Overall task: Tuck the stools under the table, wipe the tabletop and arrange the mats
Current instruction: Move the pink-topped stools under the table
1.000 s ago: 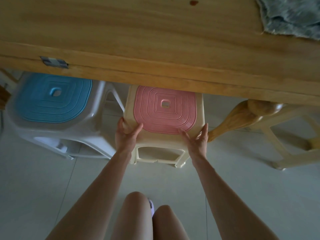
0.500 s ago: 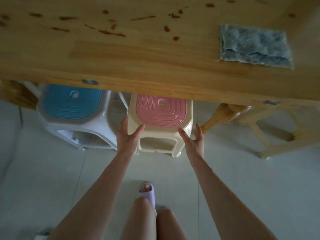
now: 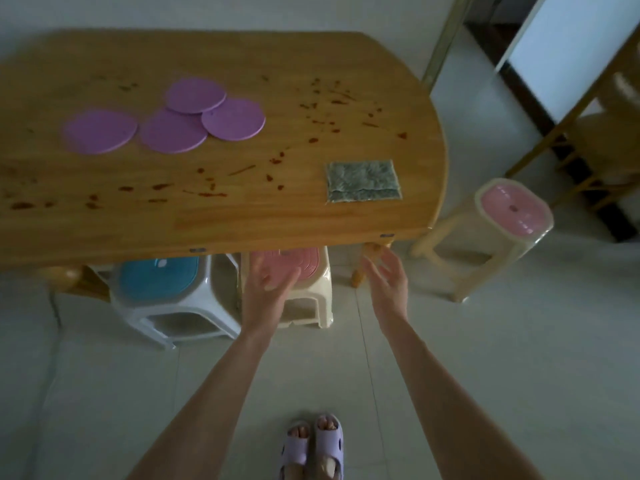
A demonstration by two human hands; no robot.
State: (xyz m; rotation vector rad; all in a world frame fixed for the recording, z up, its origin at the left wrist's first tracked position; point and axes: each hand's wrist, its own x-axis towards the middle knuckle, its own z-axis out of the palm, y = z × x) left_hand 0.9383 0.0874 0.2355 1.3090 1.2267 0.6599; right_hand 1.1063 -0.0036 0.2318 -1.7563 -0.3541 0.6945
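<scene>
Plastic, hollow and moulded, the tall pink-topped stool [image 3: 512, 209] looks light and stiff enough to slide or lift with two hands. Its smooth legs may be slippery, so the seat rim on either side seems the safest hold. It stands past the corner of the table [image 3: 242, 223], up and to the right of the right hand [image 3: 388, 282], well apart from it and not yet tucked.

Both hands hover with fingers spread and relaxed, palms half turned toward each other, holding nothing and, as far as the blur allows, touching nothing. Just beyond the left hand [image 3: 266, 289] sits the low pink stool [image 3: 308, 268], partly under the table edge. Further left of that hand is the blue stool [image 3: 159, 282], likewise partly under.

Beyond the right hand's fingertips, on the tabletop, lies the grey cloth [image 3: 362, 181], soft and limp, easy to bunch in one hand. Far up-left of both hands lie four purple mats [image 3: 169, 129], thin and probably flexible, near reddish stains [image 3: 207, 194].
</scene>
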